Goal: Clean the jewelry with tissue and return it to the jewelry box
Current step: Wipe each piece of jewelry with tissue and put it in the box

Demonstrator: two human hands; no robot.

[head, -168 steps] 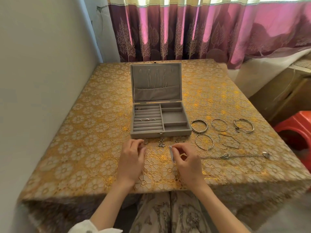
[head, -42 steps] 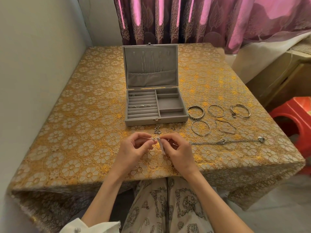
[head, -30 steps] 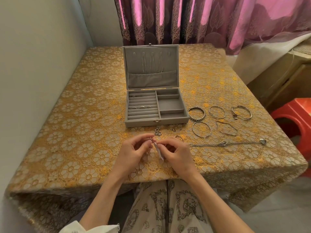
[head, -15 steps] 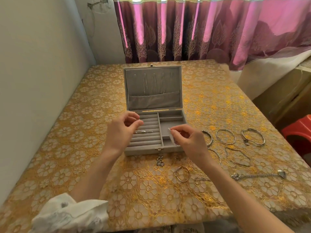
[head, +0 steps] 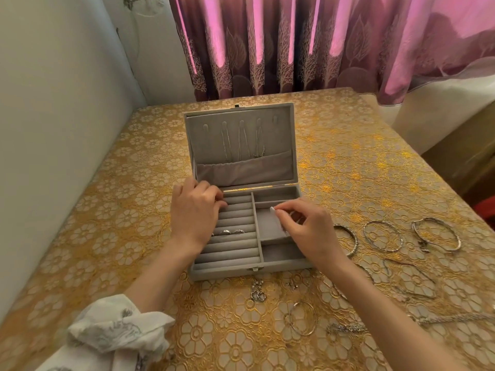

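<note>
The grey velvet jewelry box [head: 225, 269] lies open on the table, its lid [head: 241, 145] upright with thin chains hanging inside. My left hand [head: 194, 212] reaches into the top ring rows with its fingertips bunched on a small ring that is mostly hidden under them. Two rings [head: 227, 232] sit in a lower row. My right hand [head: 308, 228] hovers over the right-hand compartments and pinches a folded white tissue [head: 276, 218].
Several silver bangles [head: 383, 239] lie on the gold floral cloth to the right of the box, and one [head: 302, 318] lies nearer me. A small pendant [head: 258, 293] and a chain [head: 455, 318] lie in front. A red stool [head: 486, 207] stands off the right edge.
Both hands rose from the table's front up over the box. My left hand moved forward onto the top ring rows; my right hand carried the tissue over the right compartments.
</note>
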